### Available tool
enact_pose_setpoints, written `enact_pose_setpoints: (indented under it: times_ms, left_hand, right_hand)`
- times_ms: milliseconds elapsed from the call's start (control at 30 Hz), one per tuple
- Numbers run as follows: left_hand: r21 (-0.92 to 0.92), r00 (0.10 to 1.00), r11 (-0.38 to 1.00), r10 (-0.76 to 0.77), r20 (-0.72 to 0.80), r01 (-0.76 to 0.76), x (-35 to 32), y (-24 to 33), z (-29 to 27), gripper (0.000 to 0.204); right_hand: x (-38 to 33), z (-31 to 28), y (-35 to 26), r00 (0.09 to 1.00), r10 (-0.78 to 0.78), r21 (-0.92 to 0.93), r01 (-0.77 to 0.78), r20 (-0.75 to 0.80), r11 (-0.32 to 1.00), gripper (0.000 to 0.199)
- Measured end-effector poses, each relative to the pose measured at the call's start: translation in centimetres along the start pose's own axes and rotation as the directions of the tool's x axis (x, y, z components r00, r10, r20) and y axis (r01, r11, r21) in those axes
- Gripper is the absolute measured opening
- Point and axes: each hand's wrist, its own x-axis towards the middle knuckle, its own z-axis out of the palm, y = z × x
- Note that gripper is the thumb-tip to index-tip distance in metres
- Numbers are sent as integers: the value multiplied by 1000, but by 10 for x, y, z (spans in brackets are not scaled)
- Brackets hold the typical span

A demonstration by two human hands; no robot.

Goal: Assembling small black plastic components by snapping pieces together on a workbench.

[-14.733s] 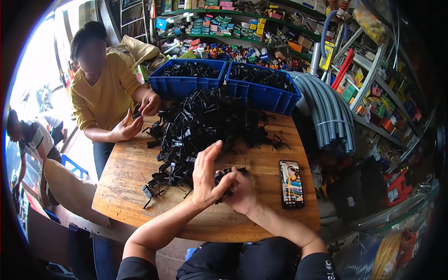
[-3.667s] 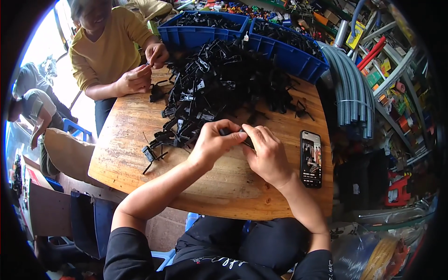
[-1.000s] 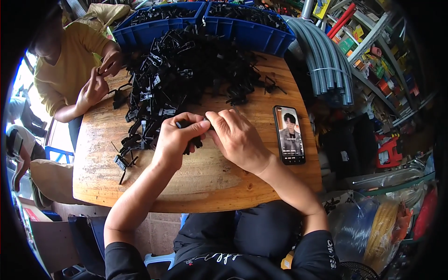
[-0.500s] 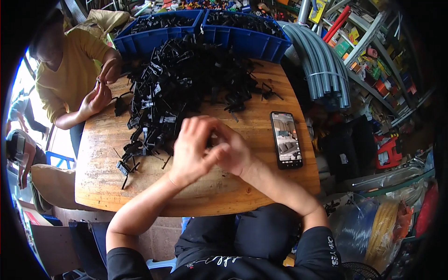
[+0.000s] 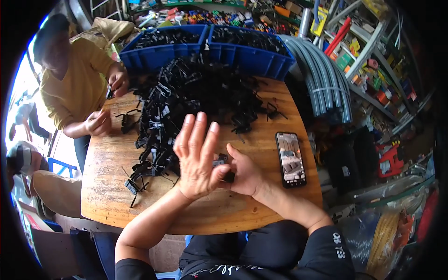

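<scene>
Over the near middle of the table, my left hand is raised with its fingers stretched out and spread. Its thumb reaches across to a small black part with a grey piece. My right hand is closed round that part, thumb up; the hands hide most of it, and I cannot tell its exact kind. Just beyond my hands lies a large heap of black plastic parts with thin arms. One such part sits at the heap's near left edge.
A phone with a lit screen lies on the wooden table at right. Two blue bins of black parts stand behind the heap. A co-worker in a yellow top works at left. Grey coiled pipes hang at back right.
My hands were pressed together and blurred; now the left fingers are spread upward and the part shows in my right hand. The co-worker's hands have moved apart. The whole view has shifted slightly.
</scene>
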Motion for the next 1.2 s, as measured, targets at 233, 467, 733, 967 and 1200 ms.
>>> enact_pose_setpoints:
  times_ms: [233,467,733,967,1200]
  left_hand:
    - [26,997,998,-55,47,54,-7,-15,-8,54]
    - [34,995,999,0,102,-4,-7,-11,-14,50]
    - [-44,998,997,-57,13,57,-7,-19,-16,49]
    - [-226,992,966,-127,-4,123,-8,-21,0,39]
    - [-422,970,874,-216,108,242,-14,-16,8,38]
  right_hand:
    - [12,22,-131,934,-351,28,353,-61,935,48]
    - [71,89,-347,474,-831,-358,751,-291,554,69]
    - [23,42,-211,719,-674,-916,367,170,161,38]
    - [28,-14,-67,674,-369,-416,-99,641,-904,21]
    - [12,-2,-33,291,-469,-514,98,834,-852,12]
